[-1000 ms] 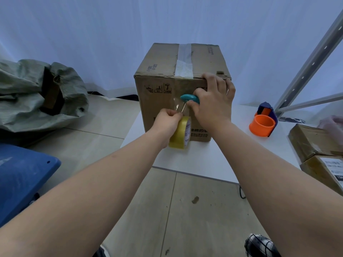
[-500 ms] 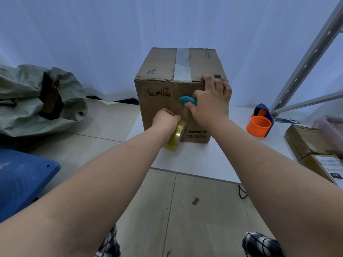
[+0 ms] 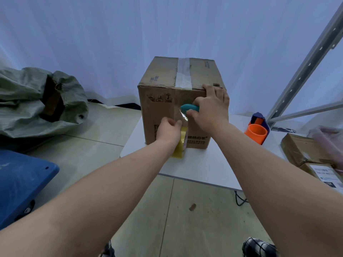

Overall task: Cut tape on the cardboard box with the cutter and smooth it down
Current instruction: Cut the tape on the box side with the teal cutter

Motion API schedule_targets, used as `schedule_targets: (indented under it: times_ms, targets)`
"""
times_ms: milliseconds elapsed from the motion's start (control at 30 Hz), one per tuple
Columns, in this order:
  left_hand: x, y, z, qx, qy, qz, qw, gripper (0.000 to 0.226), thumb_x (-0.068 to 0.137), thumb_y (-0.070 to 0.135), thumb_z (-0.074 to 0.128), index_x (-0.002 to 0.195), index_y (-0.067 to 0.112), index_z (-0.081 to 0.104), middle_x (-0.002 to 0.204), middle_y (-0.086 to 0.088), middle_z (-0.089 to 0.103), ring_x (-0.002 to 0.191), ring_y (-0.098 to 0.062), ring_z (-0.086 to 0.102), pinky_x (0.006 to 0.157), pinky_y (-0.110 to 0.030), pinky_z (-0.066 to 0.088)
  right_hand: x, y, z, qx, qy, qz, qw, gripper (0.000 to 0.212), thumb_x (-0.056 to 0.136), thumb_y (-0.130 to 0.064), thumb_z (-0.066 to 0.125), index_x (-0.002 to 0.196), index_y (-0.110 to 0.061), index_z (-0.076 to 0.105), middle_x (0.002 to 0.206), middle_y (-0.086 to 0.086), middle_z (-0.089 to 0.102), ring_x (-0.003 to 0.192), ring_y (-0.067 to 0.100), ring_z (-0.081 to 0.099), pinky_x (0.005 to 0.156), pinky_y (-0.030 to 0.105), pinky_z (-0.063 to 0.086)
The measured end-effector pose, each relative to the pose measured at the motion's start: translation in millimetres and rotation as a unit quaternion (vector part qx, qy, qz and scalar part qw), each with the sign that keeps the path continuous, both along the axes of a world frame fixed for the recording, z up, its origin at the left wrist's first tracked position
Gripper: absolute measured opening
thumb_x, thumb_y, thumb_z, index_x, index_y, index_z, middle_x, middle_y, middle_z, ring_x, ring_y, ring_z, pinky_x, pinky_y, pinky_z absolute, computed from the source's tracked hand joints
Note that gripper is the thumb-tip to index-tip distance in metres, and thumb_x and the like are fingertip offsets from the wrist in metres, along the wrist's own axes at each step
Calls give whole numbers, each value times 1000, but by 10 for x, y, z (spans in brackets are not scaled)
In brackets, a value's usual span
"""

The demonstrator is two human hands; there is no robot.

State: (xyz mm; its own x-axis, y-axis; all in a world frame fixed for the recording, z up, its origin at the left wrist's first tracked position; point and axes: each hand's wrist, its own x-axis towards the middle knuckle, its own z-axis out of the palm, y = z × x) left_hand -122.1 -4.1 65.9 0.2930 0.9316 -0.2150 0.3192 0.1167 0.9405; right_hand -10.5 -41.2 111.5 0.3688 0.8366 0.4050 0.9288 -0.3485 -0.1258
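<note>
A brown cardboard box (image 3: pixel 159 112) stands on a white table (image 3: pixel 213 164), with a clear tape strip (image 3: pixel 182 75) running over its top and down the front face. My right hand (image 3: pixel 211 108) grips a teal cutter (image 3: pixel 189 108) against the front face, its fingertips resting on the box's top edge. The cutter's blade touches the stretched tape just below it. My left hand (image 3: pixel 168 130) holds a yellowish tape roll (image 3: pixel 181 145) low against the box front, pulling the tape down.
An orange and blue tape dispenser (image 3: pixel 257 131) sits on the table to the right. Flat cardboard parcels (image 3: pixel 304 153) lie at the right edge. A green sack (image 3: pixel 37 101) and a blue plastic object (image 3: pixel 20 180) are on the floor at left. A metal shelf frame (image 3: pixel 306 64) rises at right.
My left hand has drawn the tape roll lower down the box front. My right hand keeps the cutter at the tape on the front face.
</note>
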Motion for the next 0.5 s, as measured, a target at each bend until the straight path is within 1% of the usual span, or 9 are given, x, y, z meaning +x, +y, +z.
schedule_targets:
  times_ms: [67, 100, 133, 200, 233, 300, 367, 433, 500]
  targets:
    - [-38, 3, 13, -19, -16, 3, 1000, 11, 98, 31, 44, 103, 21, 44, 85, 1, 47, 71, -12, 43, 61, -26, 36, 0, -74, -21, 59, 12, 33, 998, 30, 86, -38, 61, 106, -18, 67, 138, 6, 43, 130, 28, 34, 110, 43, 20]
    - [-58, 11, 25, -25, -23, 4, 999, 10, 98, 29, 42, 103, 21, 44, 84, 2, 47, 71, -11, 43, 60, -26, 35, -8, -116, -27, 85, 11, 52, 995, 29, 86, -35, 61, 106, -15, 67, 128, 7, 50, 120, 27, 43, 103, 39, 29]
    - [-77, 20, 32, -26, -26, 1, 999, 10, 98, 28, 41, 104, 21, 45, 84, 2, 47, 71, -11, 42, 59, -25, 35, -15, -154, -34, 92, 26, 78, 992, 27, 87, -31, 62, 106, -12, 65, 118, 7, 55, 109, 25, 50, 93, 34, 36]
    - [-113, 30, 46, -20, -21, -13, 999, 12, 98, 27, 42, 106, 20, 47, 84, 3, 48, 72, -11, 43, 59, -25, 36, -37, -229, -37, 66, 113, 130, 983, 23, 89, -23, 60, 109, -11, 61, 107, 6, 60, 93, 21, 57, 77, 26, 41]
    - [-131, 37, 53, -18, -19, -19, 999, 14, 97, 27, 45, 107, 19, 49, 85, 2, 48, 72, -12, 44, 61, -26, 37, -42, -261, -36, 47, 160, 148, 975, 25, 90, -21, 58, 114, -14, 57, 107, 4, 62, 91, 19, 58, 77, 25, 43]
    - [-163, 56, 67, -23, -21, -29, 999, 15, 95, 26, 49, 108, 18, 51, 85, 2, 49, 73, -12, 45, 63, -27, 39, -30, -308, -25, 15, 223, 159, 962, 36, 93, -19, 54, 129, -20, 49, 114, 2, 60, 98, 16, 55, 86, 26, 44]
    - [-189, 70, 73, -31, -18, -41, 999, 17, 94, 26, 51, 109, 18, 52, 85, 2, 49, 75, -14, 46, 69, -29, 42, 12, -336, -25, 1, 265, 158, 951, 39, 94, -15, 51, 133, -19, 48, 121, 4, 58, 102, 16, 53, 90, 25, 43]
    - [-205, 83, 66, -34, -13, -52, 998, 17, 94, 26, 53, 109, 19, 52, 86, 3, 49, 80, -16, 48, 78, -33, 43, 54, -351, -32, -7, 338, 160, 928, 35, 95, -11, 49, 129, -16, 51, 115, 7, 60, 88, 15, 57, 81, 24, 51]
    - [-222, 84, 65, -40, -17, -59, 997, 18, 93, 25, 55, 109, 17, 53, 87, 1, 51, 78, -15, 48, 74, -32, 44, 75, -351, -42, -19, 378, 158, 912, 32, 95, -10, 49, 126, -12, 54, 107, 9, 62, 82, 17, 61, 78, 27, 56]
